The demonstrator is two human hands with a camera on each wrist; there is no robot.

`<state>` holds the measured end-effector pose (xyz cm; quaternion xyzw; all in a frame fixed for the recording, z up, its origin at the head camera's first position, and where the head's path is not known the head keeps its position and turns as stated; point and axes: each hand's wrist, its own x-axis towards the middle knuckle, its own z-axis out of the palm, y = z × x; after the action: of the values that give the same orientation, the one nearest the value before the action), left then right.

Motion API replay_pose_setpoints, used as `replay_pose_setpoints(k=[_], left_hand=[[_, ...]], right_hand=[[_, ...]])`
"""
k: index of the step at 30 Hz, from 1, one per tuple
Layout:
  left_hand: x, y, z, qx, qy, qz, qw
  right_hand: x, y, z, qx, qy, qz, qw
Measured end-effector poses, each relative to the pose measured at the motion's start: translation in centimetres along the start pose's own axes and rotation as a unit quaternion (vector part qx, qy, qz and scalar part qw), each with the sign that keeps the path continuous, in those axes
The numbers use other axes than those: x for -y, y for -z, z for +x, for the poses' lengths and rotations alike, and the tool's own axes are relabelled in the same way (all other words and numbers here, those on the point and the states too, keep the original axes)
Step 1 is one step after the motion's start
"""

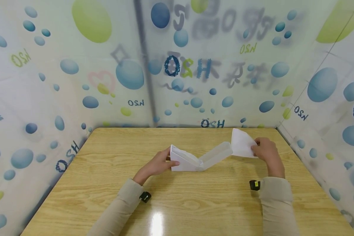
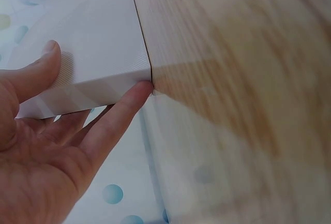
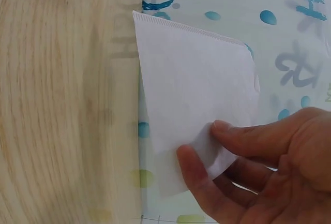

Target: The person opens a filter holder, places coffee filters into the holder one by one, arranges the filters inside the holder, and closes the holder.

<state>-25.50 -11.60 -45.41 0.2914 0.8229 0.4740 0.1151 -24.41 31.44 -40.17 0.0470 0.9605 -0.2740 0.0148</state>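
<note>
A white box [image 1: 185,164] stands on the table with its long lid flap [image 1: 217,155] folded out to the right. White paper sheets [image 1: 186,154] show inside its slanted opening. My left hand [image 1: 158,163] grips the box at its left end; in the left wrist view the thumb lies on one broad face of the box [image 2: 98,38] and the fingers reach round the narrow side. Beyond the flap, my right hand [image 1: 265,149] pinches a white paper coffee filter [image 1: 242,144] between thumb and fingers. A crimped seam runs along one edge of the filter [image 3: 196,74] in the right wrist view.
The wood-grain table [image 1: 177,200] meets a wall covering [image 1: 177,111] with blue and green dots at its back edge. More of this covering hangs at both sides. Each wrist wears a small black device, such as the right wrist camera [image 1: 255,185].
</note>
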Motion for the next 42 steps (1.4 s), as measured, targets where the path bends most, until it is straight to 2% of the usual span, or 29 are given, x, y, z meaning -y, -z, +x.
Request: replay_pose_setpoints(k=[8, 19, 24, 32, 42], left_hand=[[-0.1, 0.1, 0.0, 0.007, -0.009, 0.011, 0.9999], [0.1, 0.1, -0.1, 0.003, 0.007, 0.009, 0.9999], [0.0, 0.1, 0.0, 0.002, 0.004, 0.004, 1.0000], [-0.2, -0.1, -0.1, -0.001, 0.005, -0.001, 1.0000], [-0.1, 0.0, -0.1, 0.003, 0.010, -0.003, 0.9999]], right_hand=[[0.6, 0.6, -0.5, -0.021, 0.008, 0.002, 0.9997], [1.7, 1.8, -1.5, -0.068, 0.033, 0.002, 0.9971], [2.2, 2.3, -2.0, -0.082, 0.043, 0.000, 0.9957], [3.3, 3.2, -2.8, -0.110, 0.052, -0.006, 0.9926], [4.6, 3.6, -3.9, -0.127, 0.052, 0.007, 0.9905]])
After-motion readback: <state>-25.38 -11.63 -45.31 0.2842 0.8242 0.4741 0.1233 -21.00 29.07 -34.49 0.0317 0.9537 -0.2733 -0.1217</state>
